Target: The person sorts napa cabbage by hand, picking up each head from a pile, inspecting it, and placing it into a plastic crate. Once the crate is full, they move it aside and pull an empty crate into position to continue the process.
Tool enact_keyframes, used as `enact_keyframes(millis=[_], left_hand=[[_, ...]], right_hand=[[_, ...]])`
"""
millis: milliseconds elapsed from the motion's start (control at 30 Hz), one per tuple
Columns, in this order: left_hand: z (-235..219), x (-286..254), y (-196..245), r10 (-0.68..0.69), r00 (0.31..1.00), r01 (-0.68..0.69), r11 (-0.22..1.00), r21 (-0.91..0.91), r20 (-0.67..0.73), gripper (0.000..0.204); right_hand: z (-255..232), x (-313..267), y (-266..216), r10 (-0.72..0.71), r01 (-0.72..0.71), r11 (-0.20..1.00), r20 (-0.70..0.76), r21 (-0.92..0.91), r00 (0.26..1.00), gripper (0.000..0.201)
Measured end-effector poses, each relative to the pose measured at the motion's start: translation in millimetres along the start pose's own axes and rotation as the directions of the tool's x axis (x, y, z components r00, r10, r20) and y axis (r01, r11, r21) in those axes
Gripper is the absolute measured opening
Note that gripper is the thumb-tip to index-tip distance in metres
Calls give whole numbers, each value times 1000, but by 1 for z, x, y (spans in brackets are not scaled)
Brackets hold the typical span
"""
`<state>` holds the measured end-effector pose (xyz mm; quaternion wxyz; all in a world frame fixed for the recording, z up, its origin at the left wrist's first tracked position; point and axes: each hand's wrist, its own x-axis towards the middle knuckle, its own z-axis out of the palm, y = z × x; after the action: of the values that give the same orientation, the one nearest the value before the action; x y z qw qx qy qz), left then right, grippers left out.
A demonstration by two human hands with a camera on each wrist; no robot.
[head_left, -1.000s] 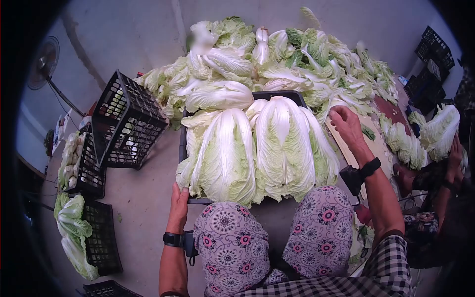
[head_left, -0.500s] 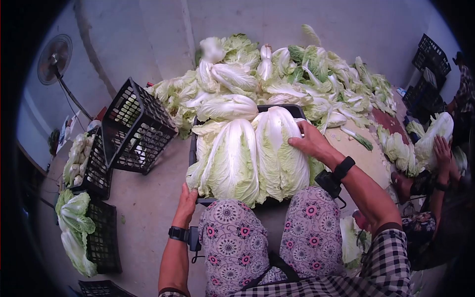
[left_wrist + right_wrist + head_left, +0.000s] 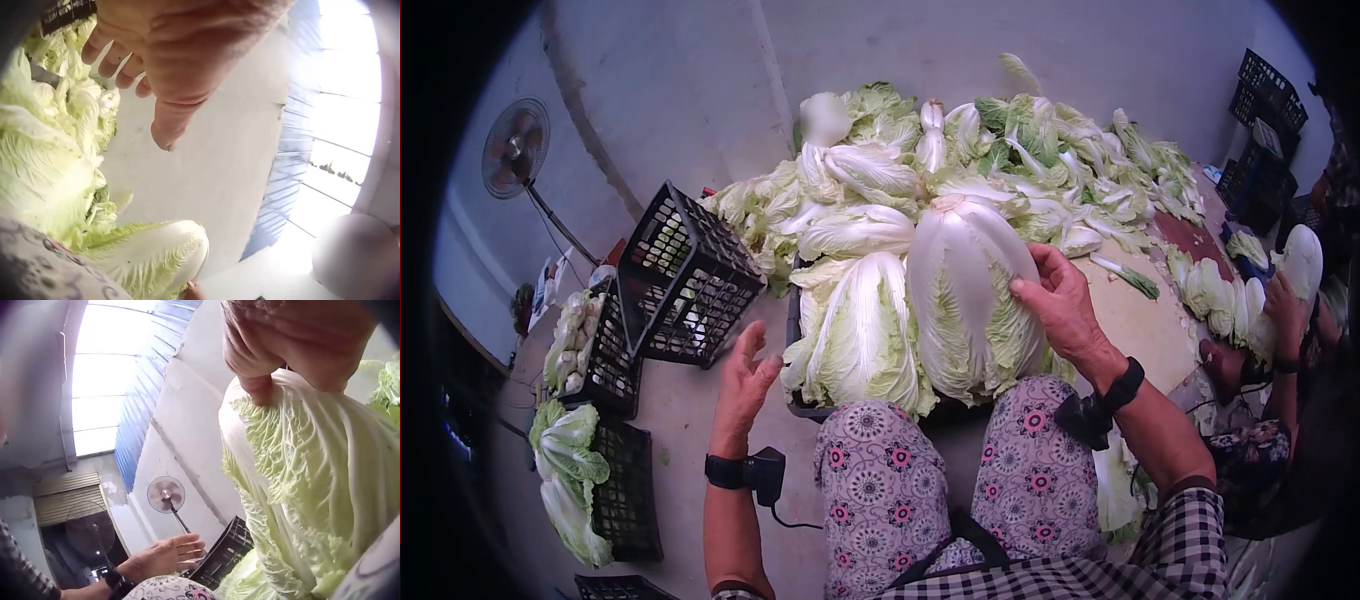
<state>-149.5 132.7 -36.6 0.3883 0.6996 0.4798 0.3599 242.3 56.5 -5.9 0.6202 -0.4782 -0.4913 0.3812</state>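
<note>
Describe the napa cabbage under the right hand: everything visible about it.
The napa cabbage is a big oblong head with broad white ribs and crinkled pale green leaf edges, fresh and whole as far as can be seen. It stands tilted in the black crate, cut base up and away from the person, leafy end down near the knees. The right hand grips its right flank, fingers curled on the leaves. Its left side leans against a second cabbage. The left hand is apart from it.

A crate sits before the knees, holding two cabbages. Behind the crate lies a cabbage heap; left of it a tilted basket, with a fan beyond.
</note>
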Motion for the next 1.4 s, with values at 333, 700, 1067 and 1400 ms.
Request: enact_keyframes(millis=[333, 700, 1067, 1400], left_hand=[[104, -15, 148, 294, 955, -235, 809, -539, 24, 80], [129, -35, 153, 203, 978, -91, 643, -760, 54, 70], [146, -42, 142, 176, 906, 93, 805, -586, 386, 91], [164, -35, 136, 98, 961, 80, 796, -601, 258, 82]], right_hand=[[27, -43, -106, -283, 221, 941, 237, 256, 929, 57], [5, -88, -65, 2, -45, 991, 323, 126, 946, 63], [-15, -103, -49, -45, -78, 827, 203, 556, 978, 55], [-16, -96, -21, -57, -78, 847, 235, 525, 970, 84]])
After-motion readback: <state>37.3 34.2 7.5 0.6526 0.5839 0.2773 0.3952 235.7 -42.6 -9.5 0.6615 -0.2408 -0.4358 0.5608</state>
